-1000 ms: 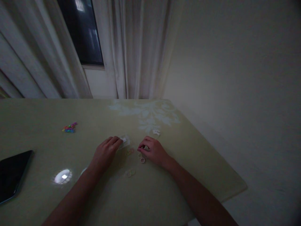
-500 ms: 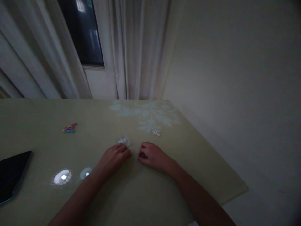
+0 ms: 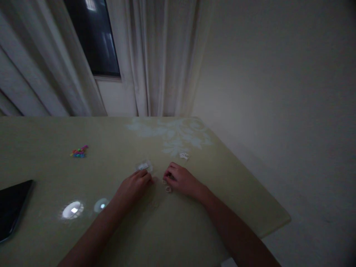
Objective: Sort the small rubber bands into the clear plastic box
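My left hand (image 3: 138,181) rests on the table with its fingers bent together, just in front of a small clear plastic packet (image 3: 144,166). What its fingertips hold, if anything, is hidden. To the right, my right hand (image 3: 179,178) has thumb and fingers closed in a pinch, low over the tabletop. A small pale piece shows at those fingertips, too small to name. Just below them lies a small pale ring (image 3: 168,189). Beyond the right hand sits a little white piece with dark marks (image 3: 184,155).
A pile of small colourful pieces (image 3: 79,152) lies at the left on the pale table (image 3: 111,133). A black tablet-like device (image 3: 13,207) is at the left edge. Light reflections show on the shiny surface. Curtains and a wall stand behind and to the right.
My right hand has lifted slightly up and away, and the small pale ring below its fingers has come into view. My left hand has barely moved. The whole view has shifted slightly.
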Action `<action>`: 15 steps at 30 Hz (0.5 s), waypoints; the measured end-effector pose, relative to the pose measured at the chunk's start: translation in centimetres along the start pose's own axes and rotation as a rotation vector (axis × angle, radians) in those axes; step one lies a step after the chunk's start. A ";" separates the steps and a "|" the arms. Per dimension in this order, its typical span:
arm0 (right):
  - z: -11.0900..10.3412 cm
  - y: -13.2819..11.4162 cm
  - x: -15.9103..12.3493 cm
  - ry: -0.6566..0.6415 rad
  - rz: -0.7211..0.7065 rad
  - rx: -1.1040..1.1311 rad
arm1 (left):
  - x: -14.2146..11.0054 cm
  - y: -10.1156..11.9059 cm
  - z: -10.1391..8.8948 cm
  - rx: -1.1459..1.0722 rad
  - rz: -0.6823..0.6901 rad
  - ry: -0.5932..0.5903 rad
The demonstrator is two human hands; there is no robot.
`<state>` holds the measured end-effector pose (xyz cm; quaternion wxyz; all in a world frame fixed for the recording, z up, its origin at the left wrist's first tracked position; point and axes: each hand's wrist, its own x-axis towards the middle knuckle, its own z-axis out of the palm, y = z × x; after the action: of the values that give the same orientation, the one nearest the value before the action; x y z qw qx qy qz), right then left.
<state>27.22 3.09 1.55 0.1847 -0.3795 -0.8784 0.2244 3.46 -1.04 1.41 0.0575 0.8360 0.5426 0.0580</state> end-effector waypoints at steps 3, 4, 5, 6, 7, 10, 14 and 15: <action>-0.9 0.9 0.3 0.086 0.077 0.032 | 0.1 0.0 -0.2 0.018 0.003 -0.002; -1.2 1.2 0.3 0.095 0.093 0.027 | 0.1 0.0 -0.2 0.021 0.014 0.002; -1.5 1.6 0.3 0.092 0.105 0.024 | 0.0 0.0 -0.2 0.024 0.027 0.009; -1.8 1.9 0.3 0.083 0.110 0.024 | 0.0 0.0 -0.1 0.028 0.039 0.020; -2.0 2.1 0.3 0.067 0.108 0.028 | -0.1 -0.1 -0.1 0.034 0.049 0.030; -2.3 2.5 0.1 0.038 0.086 0.062 | -0.2 -0.1 0.2 0.054 0.046 0.071; -2.3 2.2 0.0 0.037 0.087 0.071 | -0.2 -0.1 0.7 0.034 0.084 0.136; -2.3 2.1 0.0 0.035 0.095 0.063 | -0.2 -0.1 0.8 0.020 0.109 0.152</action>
<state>29.59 4.96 2.29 0.2012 -0.4185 -0.8485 0.2536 3.40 -1.21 0.60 0.0043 0.8580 0.4996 0.1189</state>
